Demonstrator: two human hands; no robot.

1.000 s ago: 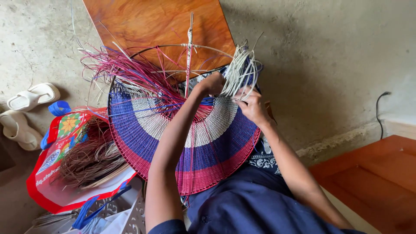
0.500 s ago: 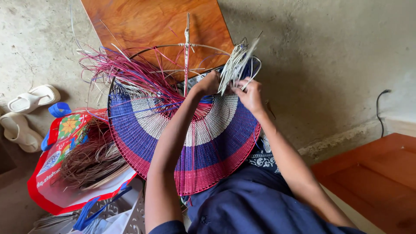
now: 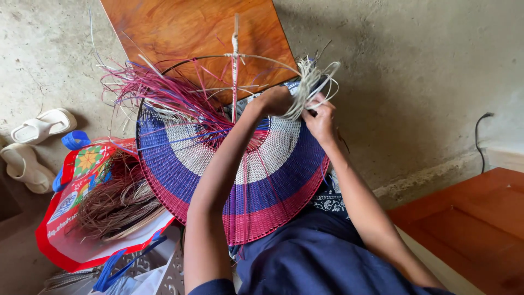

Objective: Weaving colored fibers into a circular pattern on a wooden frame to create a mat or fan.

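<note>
Tightly woven plastic strips, slightly glossy, on the round woven panel (image 3: 273, 180) (blue, white and magenta bands). Thin dark wire for the hoop frame (image 3: 164, 74). Loose white strips (image 3: 311, 82), stiff and shiny. Polished, varnished wood on the board (image 3: 185, 27). Rough matt concrete for the floor (image 3: 415, 65). Glossy coated fabric on the red bag (image 3: 65, 218); dry fibres inside.

Bare concrete floor (image 3: 415, 65) lies open to the right of the round woven piece (image 3: 256, 180), so a hand could pass there freely. To the left, loose pink strands (image 3: 158, 90) fan out and the red bag of fibres (image 3: 93, 207) crowds in close. A wooden board (image 3: 191, 33) blocks the far side behind the hoop.
</note>
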